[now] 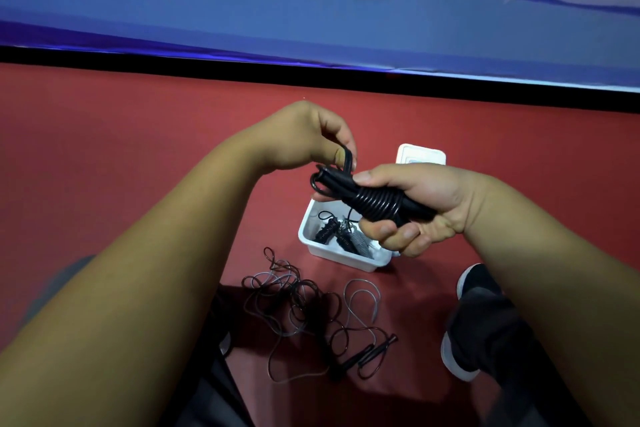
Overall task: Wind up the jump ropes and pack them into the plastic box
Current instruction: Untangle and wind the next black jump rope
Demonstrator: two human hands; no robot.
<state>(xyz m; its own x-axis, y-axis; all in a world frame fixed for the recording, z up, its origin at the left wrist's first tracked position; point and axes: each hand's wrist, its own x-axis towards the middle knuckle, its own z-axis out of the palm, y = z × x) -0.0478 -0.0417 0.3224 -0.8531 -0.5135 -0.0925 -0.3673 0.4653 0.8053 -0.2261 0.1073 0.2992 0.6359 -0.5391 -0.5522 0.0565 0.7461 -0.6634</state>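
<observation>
My right hand (412,208) grips a black jump rope (375,203) wound in tight coils round its handles, held above the floor. My left hand (308,139) pinches the loose end loop of that rope at the bundle's left tip. Below the hands stands a white plastic box (313,246) holding several wound ropes, black and grey. Nearer to me, loose black and clear ropes (304,308) lie tangled on the red floor, with black handles (367,355) at their right end.
The box's white lid (420,154) lies on the floor behind my right hand. My black shoe (474,319) stands at the right of the tangle. A blue banner (311,10) with a black base runs along the back.
</observation>
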